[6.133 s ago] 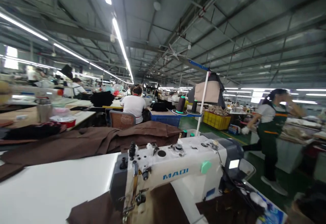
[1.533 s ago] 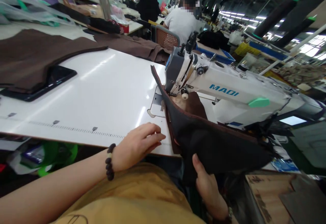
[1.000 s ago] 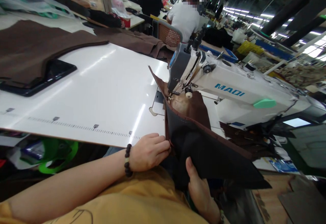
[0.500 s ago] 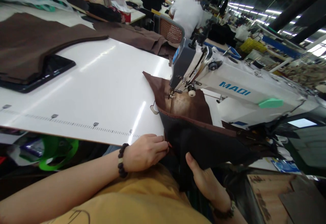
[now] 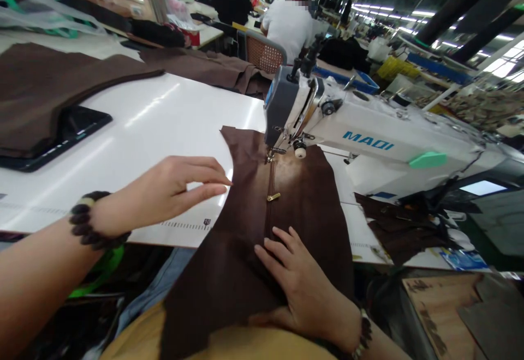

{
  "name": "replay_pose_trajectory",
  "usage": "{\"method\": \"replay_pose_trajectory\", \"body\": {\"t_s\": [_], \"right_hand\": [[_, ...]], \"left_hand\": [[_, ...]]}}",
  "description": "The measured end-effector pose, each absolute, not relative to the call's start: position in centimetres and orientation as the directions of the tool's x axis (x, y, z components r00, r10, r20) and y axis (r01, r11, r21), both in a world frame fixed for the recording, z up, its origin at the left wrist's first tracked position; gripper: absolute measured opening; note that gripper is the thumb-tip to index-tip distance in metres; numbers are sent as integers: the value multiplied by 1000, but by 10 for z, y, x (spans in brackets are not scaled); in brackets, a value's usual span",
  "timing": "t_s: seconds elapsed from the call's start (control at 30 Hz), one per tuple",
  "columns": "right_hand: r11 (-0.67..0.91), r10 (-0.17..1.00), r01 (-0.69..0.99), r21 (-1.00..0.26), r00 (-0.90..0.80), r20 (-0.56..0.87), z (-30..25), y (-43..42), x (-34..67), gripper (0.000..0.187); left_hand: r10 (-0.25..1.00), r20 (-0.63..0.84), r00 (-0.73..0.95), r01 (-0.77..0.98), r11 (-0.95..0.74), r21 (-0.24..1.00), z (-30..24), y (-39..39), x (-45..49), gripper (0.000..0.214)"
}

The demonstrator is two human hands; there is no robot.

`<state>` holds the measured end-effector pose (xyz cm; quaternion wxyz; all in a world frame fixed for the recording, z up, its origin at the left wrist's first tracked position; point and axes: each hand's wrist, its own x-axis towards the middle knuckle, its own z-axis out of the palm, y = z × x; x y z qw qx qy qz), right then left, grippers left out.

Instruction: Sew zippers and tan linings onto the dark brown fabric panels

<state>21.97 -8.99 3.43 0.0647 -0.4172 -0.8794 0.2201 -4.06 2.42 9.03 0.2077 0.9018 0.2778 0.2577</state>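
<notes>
Since the brown fabric panel now lies opened flat rather than folded up in the hands, its centre zip is exposed; the zip's upper end sits right at the presser foot of the MADI sewing machine; a brass zip pull rests partway along it; right hand is spread flat on the panel below the zip, pressing it down, no pinch; left hand is open, fingers extended, tips just at the panel's edge above the white sewing table, holding nothing; a bead bracelet circles that wrist; loose brown fabric pieces lie right of the machine.
</notes>
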Motion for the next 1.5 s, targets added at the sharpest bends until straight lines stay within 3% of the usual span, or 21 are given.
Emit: {"method": "replay_pose_trajectory", "body": {"t_s": [0.1,0.17,0.27,0.37,0.43,0.53,0.63,0.73,0.8,0.97,1.07,1.2,1.37,1.43,1.5], "right_hand": [[599,763,687,-410,-646,31,21,-95,223,87],[620,764,667,-413,-634,124,16,-97,226,81],[625,772,679,-386,-611,176,11,-97,226,64],[630,776,738,-242,-592,218,-1,-96,223,42],[652,745,745,-141,-594,303,-11,-96,221,39],[678,698,731,-78,-607,380,-17,-97,220,41],[661,736,732,-166,-589,335,-2,-95,221,36],[589,807,758,-280,-535,250,20,-81,220,42],[544,836,793,-273,-486,253,28,-63,218,44],[493,870,830,-262,-472,143,16,-21,214,47],[485,873,833,-266,-478,95,9,-15,215,48],[481,875,833,-274,-478,84,10,-19,217,49],[450,890,826,-338,-448,88,18,-16,216,47],[433,897,841,-324,-436,66,23,-9,216,57],[430,899,860,-273,-435,46,26,0,217,79]], "left_hand": [[433,139,891,334,-830,446,85,25,-18,26],[380,58,923,337,-873,352,69,19,-2,40],[392,51,919,371,-900,228,44,8,8,63],[407,46,912,390,-897,207,28,-2,5,89],[414,21,910,404,-896,183,22,-8,3,103],[445,24,895,441,-892,98,11,-17,3,92],[474,49,879,472,-881,43,5,-22,5,77],[447,24,894,442,-891,101,11,-19,5,88],[431,12,902,423,-889,175,21,-13,5,92],[480,39,876,453,-848,274,43,12,8,64],[534,107,839,504,-836,217,41,37,16,50],[546,184,817,541,-837,80,25,70,28,64],[524,197,829,528,-849,38,11,81,32,68],[501,211,839,508,-861,23,9,80,31,67],[485,223,846,494,-869,14,9,79,30,67]]}}
